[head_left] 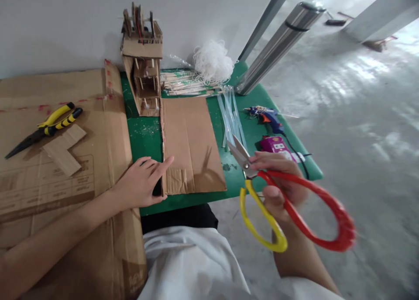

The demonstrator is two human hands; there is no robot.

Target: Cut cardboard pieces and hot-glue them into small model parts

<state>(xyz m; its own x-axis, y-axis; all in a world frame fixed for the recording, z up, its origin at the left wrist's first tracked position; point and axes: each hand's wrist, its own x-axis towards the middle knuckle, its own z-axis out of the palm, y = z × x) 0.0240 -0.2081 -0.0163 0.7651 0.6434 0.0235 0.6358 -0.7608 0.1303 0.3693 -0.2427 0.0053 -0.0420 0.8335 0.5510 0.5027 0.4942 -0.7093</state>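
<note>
In my right hand (283, 182) is a pair of scissors (247, 165) with one red and one yellow handle loop. My fingers close around it near the pivot, and its blades point away to the upper left, slightly apart. My left hand (144, 180) lies with fingers stretched out at the left edge of a cardboard piece (193, 138), its fingertips touching that edge. The cardboard rests flat on the green table, and the scissors' shadow falls across it. Left of it, a large cardboard sheet (108, 230) lies under my left forearm.
A cardboard tower (142, 51) stands at the back. Beside it are bundled sticks (186, 82), white string (214, 62), glue sticks (231, 114) and a steel tube (281, 46). A glue gun (268, 117) and purple box (278, 146) lie right; pliers (44, 129) lie left.
</note>
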